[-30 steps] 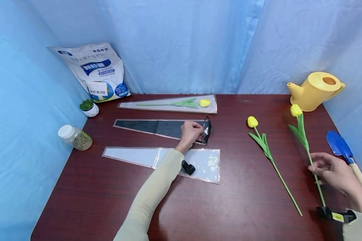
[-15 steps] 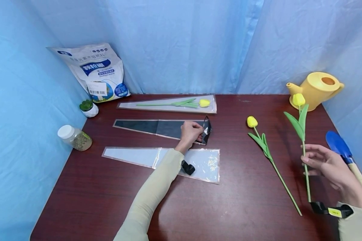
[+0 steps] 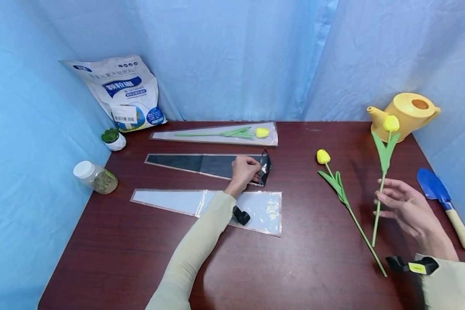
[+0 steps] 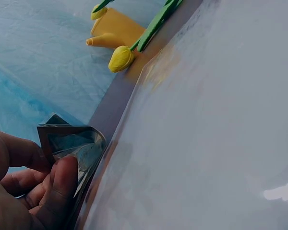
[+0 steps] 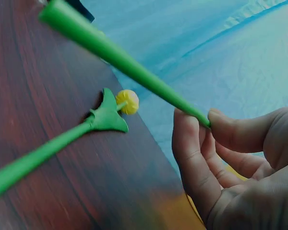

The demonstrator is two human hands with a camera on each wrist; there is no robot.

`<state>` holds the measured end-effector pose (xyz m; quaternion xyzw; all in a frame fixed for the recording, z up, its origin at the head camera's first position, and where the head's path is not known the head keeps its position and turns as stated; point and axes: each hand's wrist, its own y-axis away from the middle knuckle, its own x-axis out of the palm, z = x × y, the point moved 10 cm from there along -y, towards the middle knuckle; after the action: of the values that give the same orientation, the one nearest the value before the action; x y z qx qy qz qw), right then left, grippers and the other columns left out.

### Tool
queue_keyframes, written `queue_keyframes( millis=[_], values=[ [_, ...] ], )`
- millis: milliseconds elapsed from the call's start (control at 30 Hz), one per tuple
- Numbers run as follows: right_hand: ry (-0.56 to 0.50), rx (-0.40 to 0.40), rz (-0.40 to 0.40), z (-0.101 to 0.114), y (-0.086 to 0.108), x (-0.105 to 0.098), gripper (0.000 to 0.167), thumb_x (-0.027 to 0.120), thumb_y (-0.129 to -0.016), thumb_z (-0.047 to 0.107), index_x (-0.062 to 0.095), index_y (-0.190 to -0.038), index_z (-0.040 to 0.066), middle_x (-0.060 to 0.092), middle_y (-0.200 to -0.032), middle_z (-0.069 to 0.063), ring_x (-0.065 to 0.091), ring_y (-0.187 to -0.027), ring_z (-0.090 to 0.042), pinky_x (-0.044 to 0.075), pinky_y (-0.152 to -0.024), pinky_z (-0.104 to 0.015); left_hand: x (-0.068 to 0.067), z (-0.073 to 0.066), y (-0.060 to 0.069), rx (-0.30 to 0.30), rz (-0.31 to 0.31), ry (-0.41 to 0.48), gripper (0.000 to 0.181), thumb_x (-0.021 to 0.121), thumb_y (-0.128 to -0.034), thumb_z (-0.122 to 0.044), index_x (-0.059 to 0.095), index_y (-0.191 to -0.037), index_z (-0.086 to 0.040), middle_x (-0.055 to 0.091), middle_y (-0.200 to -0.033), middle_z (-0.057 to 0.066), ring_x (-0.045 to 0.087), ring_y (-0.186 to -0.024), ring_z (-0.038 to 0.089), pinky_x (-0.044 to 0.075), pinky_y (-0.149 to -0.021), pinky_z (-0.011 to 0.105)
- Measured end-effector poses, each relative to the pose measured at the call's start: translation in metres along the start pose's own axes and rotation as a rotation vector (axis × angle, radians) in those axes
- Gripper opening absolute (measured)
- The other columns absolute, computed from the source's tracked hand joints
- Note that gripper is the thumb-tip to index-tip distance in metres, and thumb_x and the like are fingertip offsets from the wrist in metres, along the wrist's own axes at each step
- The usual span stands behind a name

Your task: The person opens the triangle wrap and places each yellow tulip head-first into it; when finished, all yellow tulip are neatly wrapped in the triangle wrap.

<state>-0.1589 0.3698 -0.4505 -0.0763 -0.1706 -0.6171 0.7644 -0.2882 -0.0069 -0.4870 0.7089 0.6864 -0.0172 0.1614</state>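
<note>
My left hand [image 3: 243, 173] pinches the wide end of a black flower sleeve [image 3: 217, 164]; in the left wrist view the sleeve's mouth [image 4: 72, 141] gapes beside the thumb. Over at the right, my right hand [image 3: 412, 209] holds a yellow artificial tulip [image 3: 385, 161] by its stem, above the table and bloom upward. Thumb and fingertips pinch that green stem [image 5: 129, 67] in the right wrist view. A second yellow tulip [image 3: 340, 189] lies on the table just left of the held one. Behind the left hand lies a white sleeve with a third tulip [image 3: 262, 132] on or in it; which, I cannot tell.
Under the left forearm lies another white sleeve [image 3: 170, 200]. A fertilizer bag [image 3: 124, 92], a potted succulent [image 3: 114, 140] and a lidded jar [image 3: 97, 177] line the left side. At the right are a yellow watering can [image 3: 407, 114] and a blue trowel [image 3: 443, 196].
My right hand has moved left with the tulip, bringing it closer to the lying tulip and swinging its stem's lower end left. The left hand keeps its place on the black sleeve.
</note>
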Motion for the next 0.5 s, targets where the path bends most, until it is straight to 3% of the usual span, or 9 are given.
queue_keyframes(
  millis=[500],
  values=[
    [-0.295, -0.051, 0.037, 0.001, -0.021, 0.027, 0.039, 0.034, -0.1, -0.015, 0.058, -0.122, 0.007, 0.073, -0.099, -0.011, 0.075, -0.09, -0.024, 0.064, -0.069, -0.044, 0.001, 0.0, -0.001, 0.028, 0.004, 0.002, 0.014, 0.064, -0.0867, -0.001, 0.077, -0.083, 0.001, 0.072, -0.066, 0.015, 0.059, -0.04, 0.011, 0.056, -0.045, 0.029]
  ],
)
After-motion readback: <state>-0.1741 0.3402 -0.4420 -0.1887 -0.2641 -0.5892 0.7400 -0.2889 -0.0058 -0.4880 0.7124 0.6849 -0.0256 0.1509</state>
